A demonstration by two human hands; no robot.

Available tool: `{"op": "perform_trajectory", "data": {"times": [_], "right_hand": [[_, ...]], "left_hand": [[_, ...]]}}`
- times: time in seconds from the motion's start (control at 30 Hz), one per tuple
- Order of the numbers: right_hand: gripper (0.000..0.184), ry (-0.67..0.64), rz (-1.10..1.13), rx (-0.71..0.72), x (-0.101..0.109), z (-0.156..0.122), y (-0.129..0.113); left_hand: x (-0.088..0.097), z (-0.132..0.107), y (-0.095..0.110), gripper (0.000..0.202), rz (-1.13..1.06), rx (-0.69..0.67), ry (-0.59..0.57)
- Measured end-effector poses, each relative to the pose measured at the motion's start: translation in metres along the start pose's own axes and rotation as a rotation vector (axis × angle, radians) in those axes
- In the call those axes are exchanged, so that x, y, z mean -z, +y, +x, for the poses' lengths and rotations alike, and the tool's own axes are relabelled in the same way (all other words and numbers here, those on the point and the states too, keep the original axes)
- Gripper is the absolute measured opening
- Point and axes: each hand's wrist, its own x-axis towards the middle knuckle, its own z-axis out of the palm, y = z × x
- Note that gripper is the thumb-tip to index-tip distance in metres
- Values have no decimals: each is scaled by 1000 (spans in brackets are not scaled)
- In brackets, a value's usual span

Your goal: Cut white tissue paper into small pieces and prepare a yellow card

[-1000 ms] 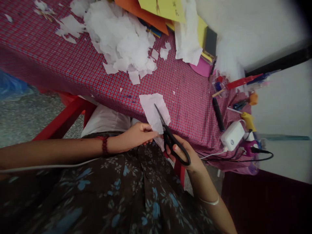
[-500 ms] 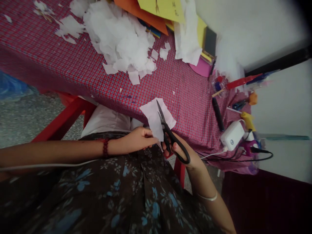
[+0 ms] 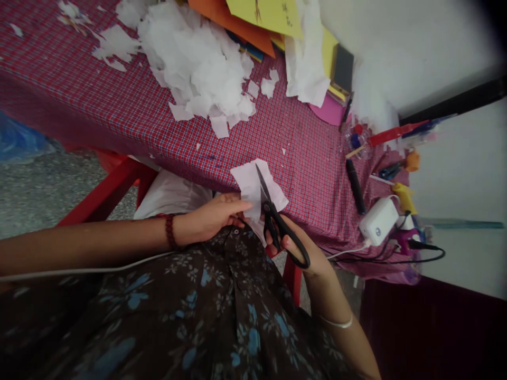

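Note:
My left hand (image 3: 214, 215) pinches the lower edge of a small white paper piece (image 3: 249, 182), holding it up at the near edge of the table. My right hand (image 3: 304, 254) grips black scissors (image 3: 277, 221) by the handles, fingers through the loops. The blades point up and away and sit in the paper, nearly closed. A red bead bracelet is on my left wrist and a thin bangle on my right.
The red checked tablecloth (image 3: 130, 113) carries a big heap of white paper scraps (image 3: 198, 63), orange and yellow sheets (image 3: 253, 21), a phone (image 3: 342, 68), a black marker (image 3: 355, 186), pens, and a white charger (image 3: 378, 220) with cables at the right. Red table legs (image 3: 106, 192) stand below left.
The scissor blades have closed further into the paper. The paper has tilted and shifted slightly right, and my left hand has moved up a little along its lower edge.

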Motion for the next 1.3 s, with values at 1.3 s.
{"op": "perform_trajectory", "data": {"times": [1.3], "right_hand": [[76,-221,80,53,-13,-13,25]], "left_hand": [[46,-51,56,21,307,-33,263]]}}
